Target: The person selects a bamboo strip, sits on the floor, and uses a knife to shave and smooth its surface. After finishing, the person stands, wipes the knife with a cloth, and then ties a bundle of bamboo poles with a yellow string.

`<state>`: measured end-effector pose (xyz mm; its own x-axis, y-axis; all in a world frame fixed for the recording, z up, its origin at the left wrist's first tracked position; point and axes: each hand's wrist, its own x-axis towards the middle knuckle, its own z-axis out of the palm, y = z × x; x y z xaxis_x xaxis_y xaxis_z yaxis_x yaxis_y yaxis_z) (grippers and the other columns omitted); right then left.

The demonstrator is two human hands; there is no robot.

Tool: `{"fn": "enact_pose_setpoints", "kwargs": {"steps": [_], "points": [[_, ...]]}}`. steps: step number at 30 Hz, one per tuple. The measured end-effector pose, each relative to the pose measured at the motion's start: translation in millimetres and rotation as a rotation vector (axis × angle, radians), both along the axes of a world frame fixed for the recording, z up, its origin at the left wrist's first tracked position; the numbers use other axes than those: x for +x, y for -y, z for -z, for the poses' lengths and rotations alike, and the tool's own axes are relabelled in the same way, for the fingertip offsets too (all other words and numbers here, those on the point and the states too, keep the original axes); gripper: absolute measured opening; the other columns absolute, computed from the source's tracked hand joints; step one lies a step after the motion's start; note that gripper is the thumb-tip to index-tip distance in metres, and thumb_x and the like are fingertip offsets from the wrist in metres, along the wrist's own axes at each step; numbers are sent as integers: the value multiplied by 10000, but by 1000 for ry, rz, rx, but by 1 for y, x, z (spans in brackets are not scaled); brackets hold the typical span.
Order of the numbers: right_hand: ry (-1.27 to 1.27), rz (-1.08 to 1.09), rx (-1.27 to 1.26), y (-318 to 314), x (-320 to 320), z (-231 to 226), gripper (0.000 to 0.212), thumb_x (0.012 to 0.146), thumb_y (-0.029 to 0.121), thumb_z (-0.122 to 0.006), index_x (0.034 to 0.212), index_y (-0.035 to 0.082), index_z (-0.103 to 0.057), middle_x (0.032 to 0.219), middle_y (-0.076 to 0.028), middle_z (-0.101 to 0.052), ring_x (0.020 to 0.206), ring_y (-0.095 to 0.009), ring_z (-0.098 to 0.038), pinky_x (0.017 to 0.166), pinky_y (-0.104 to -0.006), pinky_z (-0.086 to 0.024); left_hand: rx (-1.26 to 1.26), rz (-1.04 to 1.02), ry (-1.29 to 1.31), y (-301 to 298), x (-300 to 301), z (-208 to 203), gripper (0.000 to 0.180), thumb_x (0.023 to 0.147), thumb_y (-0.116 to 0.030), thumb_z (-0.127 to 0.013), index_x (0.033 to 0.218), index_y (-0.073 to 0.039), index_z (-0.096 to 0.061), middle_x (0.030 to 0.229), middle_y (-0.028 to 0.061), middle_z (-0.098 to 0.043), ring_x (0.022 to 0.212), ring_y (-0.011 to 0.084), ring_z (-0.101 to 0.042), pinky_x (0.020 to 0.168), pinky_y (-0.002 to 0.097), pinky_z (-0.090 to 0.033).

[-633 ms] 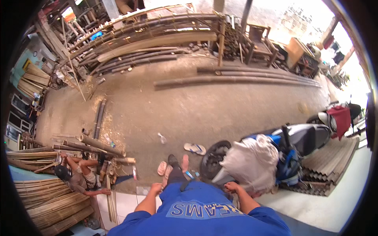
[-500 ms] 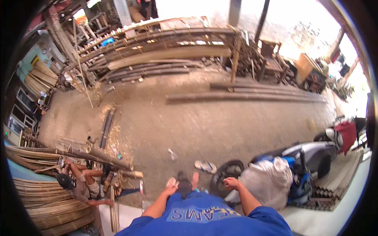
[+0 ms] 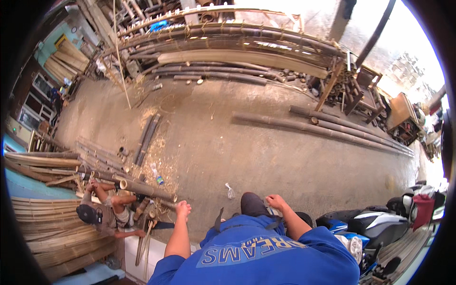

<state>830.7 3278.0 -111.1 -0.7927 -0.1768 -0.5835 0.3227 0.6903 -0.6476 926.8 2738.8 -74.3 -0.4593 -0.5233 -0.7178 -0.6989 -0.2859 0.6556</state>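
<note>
My left hand (image 3: 183, 209) is out in front of me with its fingers curled in, and nothing shows in it. Further right, my right hand (image 3: 275, 202) is also loosely closed, with no object visible. Both hands are in the air, apart from each other. Between them one dark-trousered leg (image 3: 251, 203) of mine is raised forward. A crumpled clear plastic piece (image 3: 230, 191) lies on the concrete floor ahead. Closest to my left hand is a cut bamboo pole (image 3: 149, 188), which it does not touch in view.
A person in a dark cap (image 3: 89, 214) sits at the left among split bamboo strips (image 3: 57, 228). Long bamboo poles (image 3: 285, 126) lie on the floor ahead right. Motorbikes (image 3: 380, 221) are parked at the right. A bamboo rack (image 3: 247, 45) stretches across the back.
My view has shifted forward and turned. My hands have moved further apart, and one leg has come forward. The sandal and grey cover near me have left view or are mostly hidden.
</note>
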Motion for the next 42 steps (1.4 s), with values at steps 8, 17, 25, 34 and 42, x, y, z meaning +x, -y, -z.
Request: {"fn": "enact_pose_setpoints", "kwargs": {"steps": [8,17,25,34,42], "points": [[387,30,-97,-57,-54,80,484,907,468,-651,909,1,-777,787,-134,-747,707,-258,-720,623,-461,-551,-56,-135,319,-11,1,43,381,1013,-292,-615,1278,-21,-575,892,130,-679,688,227,-688,551,370,-578],[192,-45,256,23,-515,36,306,945,305,-643,888,34,-775,760,-106,-736,680,-193,-694,635,-387,-544,-146,-202,308,10,-239,29,406,969,-369,-665,1032,30,-710,862,142,-732,758,248,-736,695,396,-586],[-233,-14,-88,267,-827,-37,362,975,329,-624,977,-8,-757,846,-95,-753,706,-192,-685,634,-356,-531,-86,-370,192,131,-395,38,360,968,-367,-650,955,-10,-699,770,87,-685,645,213,-622,659,410,-499],[-208,-718,276,414,-932,87,488,971,466,-562,959,25,-769,838,-196,-745,849,-325,-746,811,-461,-578,-143,-417,188,392,-600,83,450,958,-352,-629,1216,7,-716,1083,183,-753,969,333,-723,846,448,-559],[245,-538,-322,558,-940,83,403,932,421,-674,993,32,-759,844,-115,-725,775,-215,-681,709,-381,-553,-478,-269,-129,632,-817,-23,472,991,-425,-666,1206,-6,-702,1131,179,-747,1074,283,-703,941,405,-535]]}}
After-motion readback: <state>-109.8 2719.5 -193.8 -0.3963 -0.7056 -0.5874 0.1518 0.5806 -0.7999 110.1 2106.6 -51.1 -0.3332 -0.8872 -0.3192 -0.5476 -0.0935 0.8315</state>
